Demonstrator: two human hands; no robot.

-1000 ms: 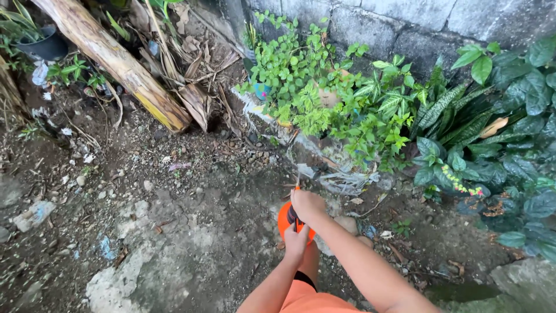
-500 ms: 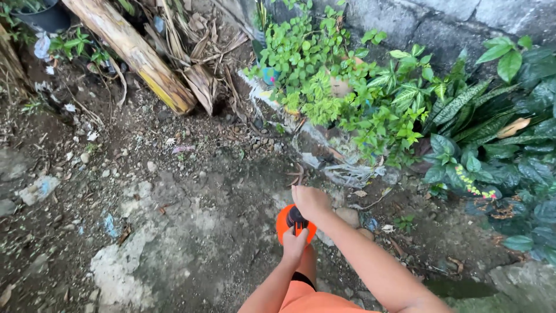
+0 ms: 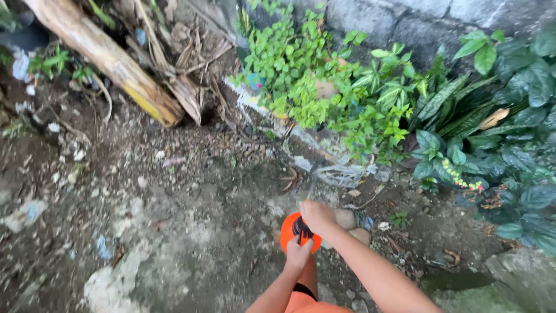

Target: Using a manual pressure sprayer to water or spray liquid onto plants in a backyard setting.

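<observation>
Tool (image 3: 303,227): a dark handle that you grip in both fists, its long end blurred, over bare ground just before the plants (image 3: 324,87).
Right hand (image 3: 317,215): clamped on the handle's upper part.
Left hand (image 3: 299,253): clamped just below.
Behind: an orange round shape (image 3: 288,232).

Open dirt ground (image 3: 174,232) to the left of both hands and ahead of them, strewn only with small stones and flat scraps of litter. Blocked straight ahead and to the right by a bank of green plants (image 3: 370,104) against a grey block wall (image 3: 405,17). Closed off at the far left corner by a leaning log (image 3: 110,64) with dry husks (image 3: 185,87) beside it. Tangled netting (image 3: 347,171) low at the plants' edge, near the right hand (image 3: 317,215). Two pale stones (image 3: 353,226) just beside that hand. Left hand (image 3: 299,255) close under it.
</observation>
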